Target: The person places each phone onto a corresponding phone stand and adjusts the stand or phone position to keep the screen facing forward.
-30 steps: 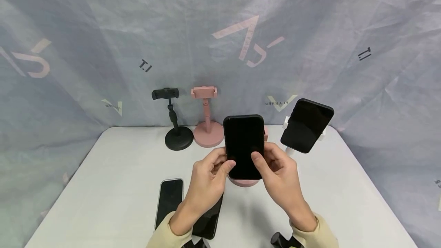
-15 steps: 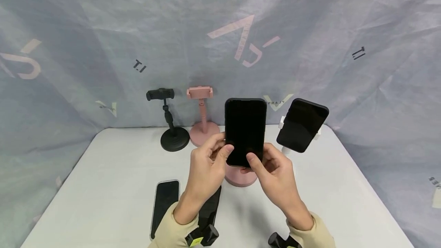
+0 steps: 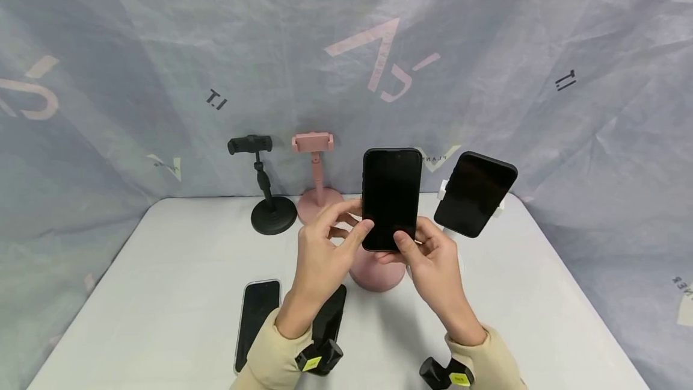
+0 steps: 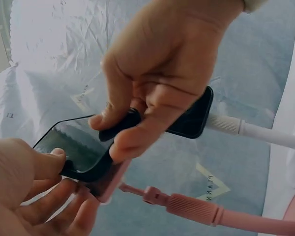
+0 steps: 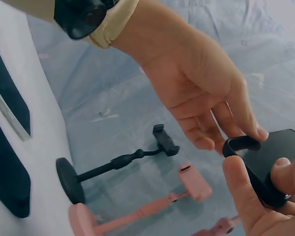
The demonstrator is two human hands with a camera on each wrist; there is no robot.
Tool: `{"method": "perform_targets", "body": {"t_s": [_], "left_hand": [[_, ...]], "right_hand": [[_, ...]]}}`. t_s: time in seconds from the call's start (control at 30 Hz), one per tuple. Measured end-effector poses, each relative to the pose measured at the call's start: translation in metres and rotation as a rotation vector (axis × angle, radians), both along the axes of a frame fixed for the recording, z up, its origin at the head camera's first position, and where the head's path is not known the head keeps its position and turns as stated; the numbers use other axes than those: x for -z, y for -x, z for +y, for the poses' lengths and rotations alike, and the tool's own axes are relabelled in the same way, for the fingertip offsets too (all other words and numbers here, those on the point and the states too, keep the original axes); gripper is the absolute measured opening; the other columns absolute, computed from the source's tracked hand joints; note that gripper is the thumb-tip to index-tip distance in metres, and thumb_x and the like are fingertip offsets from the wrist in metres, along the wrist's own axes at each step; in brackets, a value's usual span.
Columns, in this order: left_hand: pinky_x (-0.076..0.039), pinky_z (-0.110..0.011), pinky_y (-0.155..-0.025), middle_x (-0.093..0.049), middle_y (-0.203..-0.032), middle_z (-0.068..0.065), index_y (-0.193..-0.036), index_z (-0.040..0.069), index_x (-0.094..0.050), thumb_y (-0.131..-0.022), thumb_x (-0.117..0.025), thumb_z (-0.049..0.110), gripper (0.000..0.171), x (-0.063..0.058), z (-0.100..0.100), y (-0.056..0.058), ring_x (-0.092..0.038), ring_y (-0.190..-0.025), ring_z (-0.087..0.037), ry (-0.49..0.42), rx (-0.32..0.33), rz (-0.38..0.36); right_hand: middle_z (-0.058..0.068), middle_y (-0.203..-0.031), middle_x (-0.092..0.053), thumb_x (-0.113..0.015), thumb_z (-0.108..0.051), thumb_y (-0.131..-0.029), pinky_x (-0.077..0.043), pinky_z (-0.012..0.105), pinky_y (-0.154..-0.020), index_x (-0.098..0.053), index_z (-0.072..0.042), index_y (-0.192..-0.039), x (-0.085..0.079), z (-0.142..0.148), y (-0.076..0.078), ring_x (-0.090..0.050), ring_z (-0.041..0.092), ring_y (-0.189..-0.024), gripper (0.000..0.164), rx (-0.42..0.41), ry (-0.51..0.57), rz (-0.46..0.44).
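Note:
A black phone (image 3: 391,191) is upright, screen toward me, in front of a pink phone stand whose round base (image 3: 377,271) shows below it. My left hand (image 3: 328,254) pinches the phone's lower left edge, thumb on the screen and fingers behind. At the lower right, my right hand (image 3: 433,269) grips it with the thumb on the glass and fingers round the back. In the left wrist view the stand's pink clamp (image 4: 107,189) is right behind the phone, and its stem (image 4: 194,209) extends to the right. The phone hides most of this stand in the head view.
At the back of the white table (image 3: 178,269) stand a black phone stand (image 3: 273,215) and another pink stand (image 3: 317,170). A second black phone (image 3: 476,194) sits tilted in a white stand on the right. Two phones, one silver-edged (image 3: 258,318) and one black (image 3: 329,321), lie near my left forearm.
The phone has risen in front of the pink stand and shifted slightly right. Both hands went up with it, and more of the stand's base shows. My left index finger has straightened somewhat.

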State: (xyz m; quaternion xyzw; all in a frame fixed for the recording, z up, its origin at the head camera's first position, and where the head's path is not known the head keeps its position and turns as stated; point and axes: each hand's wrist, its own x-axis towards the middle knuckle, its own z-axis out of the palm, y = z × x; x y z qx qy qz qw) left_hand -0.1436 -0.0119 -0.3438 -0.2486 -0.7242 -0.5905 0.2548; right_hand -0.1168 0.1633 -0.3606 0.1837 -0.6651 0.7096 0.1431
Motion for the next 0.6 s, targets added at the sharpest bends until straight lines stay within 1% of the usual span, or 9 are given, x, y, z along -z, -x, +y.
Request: {"method": "perform_targets", "body": {"t_s": [0.07,0.13,0.17,0.23,0.33,0.4,0.5,0.6], "left_hand": [[-0.056,-0.032,-0.063,-0.065,-0.105,-0.002,-0.112,0.015,-0.068,-0.087,-0.075,0.024,0.028,0.003,0.000,0.003,-0.061,-0.086,-0.017,0.011,-0.037,0.015],[-0.055,-0.033,-0.061,-0.060,-0.106,-0.003,-0.113,0.015,-0.066,-0.086,-0.077,0.024,0.031,0.006,0.001,0.006,-0.058,-0.087,-0.019,0.009,-0.057,0.023],[-0.055,-0.034,-0.062,-0.059,-0.108,-0.005,-0.115,0.014,-0.064,-0.085,-0.077,0.024,0.034,0.008,0.002,0.007,-0.057,-0.089,-0.019,0.003,-0.061,0.025],[-0.056,-0.035,-0.066,-0.057,-0.113,-0.006,-0.121,0.014,-0.060,-0.085,-0.077,0.022,0.040,0.009,0.002,0.010,-0.057,-0.095,-0.018,-0.015,-0.047,0.016],[-0.057,-0.039,-0.075,-0.055,-0.128,-0.007,-0.132,0.014,-0.053,-0.087,-0.075,0.016,0.050,0.008,0.004,0.011,-0.057,-0.107,-0.018,-0.046,0.007,-0.036],[-0.056,-0.043,-0.081,-0.054,-0.133,-0.010,-0.137,0.011,-0.050,-0.088,-0.072,0.009,0.054,0.005,0.004,0.009,-0.057,-0.113,-0.020,-0.065,0.054,-0.084],[-0.054,-0.049,-0.087,-0.054,-0.135,-0.017,-0.140,0.004,-0.047,-0.090,-0.068,0.003,0.053,-0.004,0.005,0.002,-0.057,-0.116,-0.025,-0.089,0.126,-0.149],[-0.052,-0.052,-0.090,-0.054,-0.134,-0.023,-0.138,-0.003,-0.047,-0.091,-0.064,-0.002,0.050,-0.010,0.006,-0.001,-0.059,-0.115,-0.030,-0.106,0.188,-0.179]], "right_hand": [[0.024,-0.108,-0.066,-0.056,-0.003,-0.098,-0.059,0.042,-0.070,-0.055,0.005,-0.120,0.004,-0.001,0.002,-0.069,0.036,-0.073,0.023,0.010,-0.003,-0.013],[0.026,-0.106,-0.066,-0.055,-0.003,-0.098,-0.059,0.041,-0.071,-0.055,0.007,-0.119,0.007,-0.002,0.003,-0.070,0.035,-0.074,0.023,0.028,-0.011,-0.005],[0.027,-0.105,-0.066,-0.055,-0.003,-0.098,-0.059,0.040,-0.070,-0.055,0.007,-0.118,0.008,-0.003,0.003,-0.070,0.034,-0.073,0.023,0.042,-0.019,0.004],[0.028,-0.102,-0.065,-0.055,-0.003,-0.098,-0.059,0.039,-0.070,-0.056,0.008,-0.117,0.009,-0.004,0.004,-0.070,0.034,-0.073,0.022,0.068,-0.027,0.020],[0.028,-0.098,-0.067,-0.057,-0.006,-0.098,-0.059,0.039,-0.070,-0.058,0.007,-0.113,0.010,-0.006,0.006,-0.070,0.033,-0.072,0.020,0.092,-0.027,0.007],[0.027,-0.096,-0.068,-0.059,-0.007,-0.098,-0.059,0.038,-0.071,-0.059,0.007,-0.112,0.010,-0.006,0.008,-0.070,0.033,-0.072,0.020,0.101,-0.020,-0.015],[0.027,-0.093,-0.069,-0.060,-0.009,-0.097,-0.059,0.038,-0.072,-0.060,0.006,-0.111,0.012,-0.006,0.009,-0.070,0.033,-0.072,0.021,0.108,-0.004,-0.049],[0.028,-0.093,-0.068,-0.061,-0.009,-0.097,-0.059,0.038,-0.071,-0.059,0.007,-0.112,0.014,-0.006,0.009,-0.070,0.035,-0.072,0.022,0.123,0.011,-0.055]]}}
